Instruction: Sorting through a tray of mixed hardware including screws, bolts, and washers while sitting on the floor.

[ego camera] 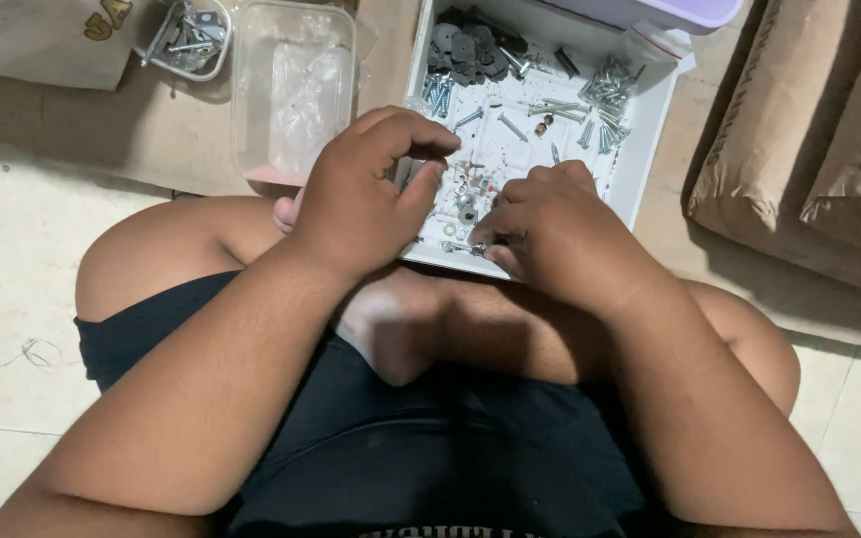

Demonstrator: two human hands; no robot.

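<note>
Dark shorts (430, 448) nearest the lens, soft matte cloth, bare knees to either side, tiled floor (12, 279) beneath, pale and smooth. Two hands over the near edge of one white tray (650, 130), square, shallow, hard plastic, speckled inside. Left hand (356, 199) curled, thumb and forefinger bent toward each other above the tray's near left corner; whether anything sits between them, cannot tell. Right hand (550, 224) knuckles up, fingertips pressed down together at the tray's near rim, pinching at a small bolt (460, 246), short, shiny metal, lying just left of those fingertips.

Between the two hands, a scatter of small washers (465, 194), round, flat, silvery, too small to count. Beyond the hands, at the tray's far left, a heap of dark flat discs (465, 50), dull grey, overlapping. Far right of the tray, a pile of bright screws (605, 90), thin and threaded, many, uncounted; a few long bolts loose in the middle.

Beyond the left hand, one clear plastic box (291, 90), rectangular, rounded corners, cloudy walls. Further left, one small clear tub (191, 35) of metal hardware, tangled. Under both, brown cardboard sheet (102, 130), flat, matte. Well right of the right hand, two brown cardboard cartons (799, 149), dark printed lettering on the outer one's side. At the top, a pale lilac container edge (670, 12), smooth plastic.
</note>
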